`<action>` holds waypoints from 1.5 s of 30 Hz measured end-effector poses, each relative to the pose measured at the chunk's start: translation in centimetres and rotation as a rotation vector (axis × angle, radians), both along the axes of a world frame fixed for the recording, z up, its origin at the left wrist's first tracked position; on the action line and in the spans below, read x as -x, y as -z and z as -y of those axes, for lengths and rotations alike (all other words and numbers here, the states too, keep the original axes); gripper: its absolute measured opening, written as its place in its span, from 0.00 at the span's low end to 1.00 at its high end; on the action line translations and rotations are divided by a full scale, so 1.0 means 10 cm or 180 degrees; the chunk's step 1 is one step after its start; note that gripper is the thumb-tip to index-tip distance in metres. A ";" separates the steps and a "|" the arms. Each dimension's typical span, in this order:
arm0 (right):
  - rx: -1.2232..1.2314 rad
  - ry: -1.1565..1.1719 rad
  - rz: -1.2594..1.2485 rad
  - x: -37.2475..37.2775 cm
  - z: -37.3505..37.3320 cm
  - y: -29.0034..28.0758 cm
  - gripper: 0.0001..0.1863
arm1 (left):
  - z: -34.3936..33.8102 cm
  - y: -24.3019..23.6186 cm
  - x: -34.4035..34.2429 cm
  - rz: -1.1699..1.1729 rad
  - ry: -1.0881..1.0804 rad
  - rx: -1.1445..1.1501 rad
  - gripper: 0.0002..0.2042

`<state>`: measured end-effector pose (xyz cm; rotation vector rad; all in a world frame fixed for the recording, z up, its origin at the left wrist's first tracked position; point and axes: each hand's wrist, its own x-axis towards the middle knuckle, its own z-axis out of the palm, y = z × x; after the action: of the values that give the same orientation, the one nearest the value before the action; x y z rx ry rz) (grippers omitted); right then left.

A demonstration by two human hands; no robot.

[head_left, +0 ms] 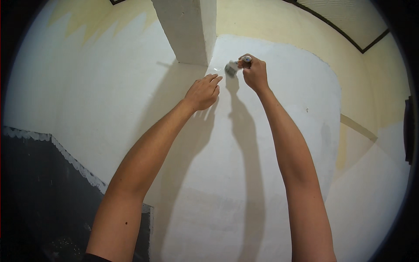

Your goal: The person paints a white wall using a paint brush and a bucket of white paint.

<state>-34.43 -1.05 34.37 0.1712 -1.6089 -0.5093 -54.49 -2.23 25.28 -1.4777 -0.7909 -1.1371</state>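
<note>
My right hand [255, 73] is closed around the handle of a paintbrush [231, 69], raised high at the white wall [288, 109]. The brush head is slightly blurred and points left, close to the wall; I cannot tell whether its bristles touch it. Just left of the brush, a small glossy wet-looking patch [217, 70] shows on the wall. My left hand [203, 92] is lower and to the left of the brush, fingers stretched out and holding nothing. Its fingertips are near the wall, though contact is unclear.
A pale square-edged beam [185, 32] juts down above my left hand. Cream-coloured wall [266, 26] borders the white area above and right. A dark panel-like area [43, 183] with a ragged white edge lies lower left. Dark trim [336, 28] crosses the upper right.
</note>
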 end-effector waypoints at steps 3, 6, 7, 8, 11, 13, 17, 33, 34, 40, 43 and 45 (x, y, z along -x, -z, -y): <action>-0.0500 0.0057 -0.0177 0.09 -0.02 0.05 0.12 | 0.03 -0.01 0.09 0.0039 0.0001 0.0048 0.22; -0.0231 0.0144 0.0345 0.02 -0.20 0.33 0.12 | 0.09 0.04 0.06 0.0140 0.0082 0.0244 0.22; -0.0256 0.0110 0.0288 0.03 -0.19 0.47 0.11 | 0.12 0.07 0.08 0.0082 0.0091 0.0223 0.22; -0.0013 0.0127 0.0425 0.01 -0.16 0.61 0.12 | 0.14 0.10 0.12 0.0028 0.0093 0.0196 0.21; 0.0440 0.0124 0.0769 -0.13 0.00 0.92 0.13 | 0.19 0.20 0.16 -0.0036 0.0080 0.0347 0.22; 0.0652 0.0114 0.0959 -0.19 0.02 0.95 0.13 | 0.23 0.21 0.14 -0.0083 0.0154 0.0341 0.21; 0.1251 -0.0882 0.0617 -0.22 -0.03 0.75 0.15 | 0.29 0.18 0.09 -0.0141 0.0296 0.0257 0.20; -0.0062 0.0378 0.1209 -0.30 -0.05 1.51 0.13 | 0.39 0.42 0.03 -0.0265 0.0572 0.0313 0.19; 0.0194 0.0373 0.1388 -0.33 -0.11 1.74 0.14 | 0.40 0.42 -0.01 -0.0259 0.0696 0.0374 0.19; 0.0892 -0.0054 0.1796 -0.20 0.14 2.39 0.14 | 0.40 0.51 -0.06 -0.0016 0.0905 0.0571 0.19; 0.0319 -0.0095 0.0848 -0.15 0.09 1.78 0.13 | 0.40 0.55 -0.06 0.0016 0.0908 0.0603 0.19; -0.0131 0.0140 0.0244 -0.23 0.00 1.23 0.11 | 0.37 0.56 -0.14 0.0013 0.0954 0.0678 0.20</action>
<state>-32.14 -1.04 22.04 0.1885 -1.6806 -0.5760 -53.05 -5.94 19.67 -1.8174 -0.7265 -1.3086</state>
